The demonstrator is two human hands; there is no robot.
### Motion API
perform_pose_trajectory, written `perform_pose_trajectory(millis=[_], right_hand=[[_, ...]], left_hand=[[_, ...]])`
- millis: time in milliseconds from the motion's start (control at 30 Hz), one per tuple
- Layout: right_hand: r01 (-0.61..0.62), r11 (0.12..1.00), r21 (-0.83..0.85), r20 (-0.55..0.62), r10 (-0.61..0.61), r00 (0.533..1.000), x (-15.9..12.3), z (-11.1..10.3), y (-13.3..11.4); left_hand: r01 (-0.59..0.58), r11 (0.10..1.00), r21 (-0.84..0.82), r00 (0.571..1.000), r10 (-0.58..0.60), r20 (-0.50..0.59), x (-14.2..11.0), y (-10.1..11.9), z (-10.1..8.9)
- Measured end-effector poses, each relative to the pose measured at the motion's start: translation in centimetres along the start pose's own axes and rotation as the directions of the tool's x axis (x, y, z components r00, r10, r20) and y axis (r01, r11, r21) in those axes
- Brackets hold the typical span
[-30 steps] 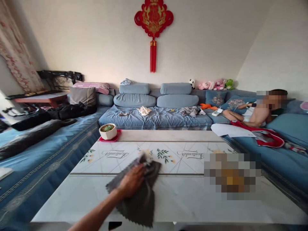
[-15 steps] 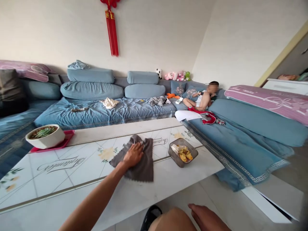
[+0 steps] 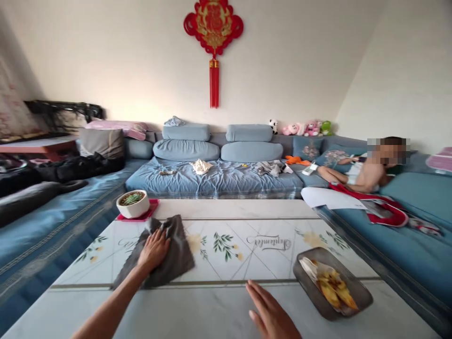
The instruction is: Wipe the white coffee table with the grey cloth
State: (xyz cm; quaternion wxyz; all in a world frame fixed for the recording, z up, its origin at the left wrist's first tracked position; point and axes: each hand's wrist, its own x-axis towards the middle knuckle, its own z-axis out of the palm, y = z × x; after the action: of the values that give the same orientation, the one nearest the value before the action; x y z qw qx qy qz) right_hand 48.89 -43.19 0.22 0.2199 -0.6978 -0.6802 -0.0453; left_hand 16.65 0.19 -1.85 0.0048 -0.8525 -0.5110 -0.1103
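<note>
Left hand (image 3: 154, 249) flat on the cloth (image 3: 179, 252), unclenched, I could bump the pot (image 3: 133, 207) by sliding toward eleven o'clock.

Single head-worn view, from the near side of the white marble-patterned coffee table (image 3: 197, 310), facing forward and angled down. Left hand (image 3: 154, 248) and right hand (image 3: 270, 308) close to lens, right one nearer. Long blue fabric sofa (image 3: 229, 181) well beyond, against the far pale wall (image 3: 282, 61). Red-and-gold tasselled wall hanging (image 3: 213, 26) high, roughly central (top cropped).
</note>
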Motion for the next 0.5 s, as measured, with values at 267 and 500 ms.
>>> perform_pose_trajectory(millis=[267,500], right_hand=[[-0.061,0.974,-0.217,-0.341,-0.017,0.94,8.9,10.0,-2.6],[0.028,0.969,-0.247,-0.333,-0.112,0.936,7.8,11.9,1.0]], left_hand=[[-0.01,0.996,-0.091,0.998,0.015,0.053,14.5,11.4,-0.4],[-0.551,0.806,-0.216,0.825,0.565,0.004,10.5,21.5,2.2]])
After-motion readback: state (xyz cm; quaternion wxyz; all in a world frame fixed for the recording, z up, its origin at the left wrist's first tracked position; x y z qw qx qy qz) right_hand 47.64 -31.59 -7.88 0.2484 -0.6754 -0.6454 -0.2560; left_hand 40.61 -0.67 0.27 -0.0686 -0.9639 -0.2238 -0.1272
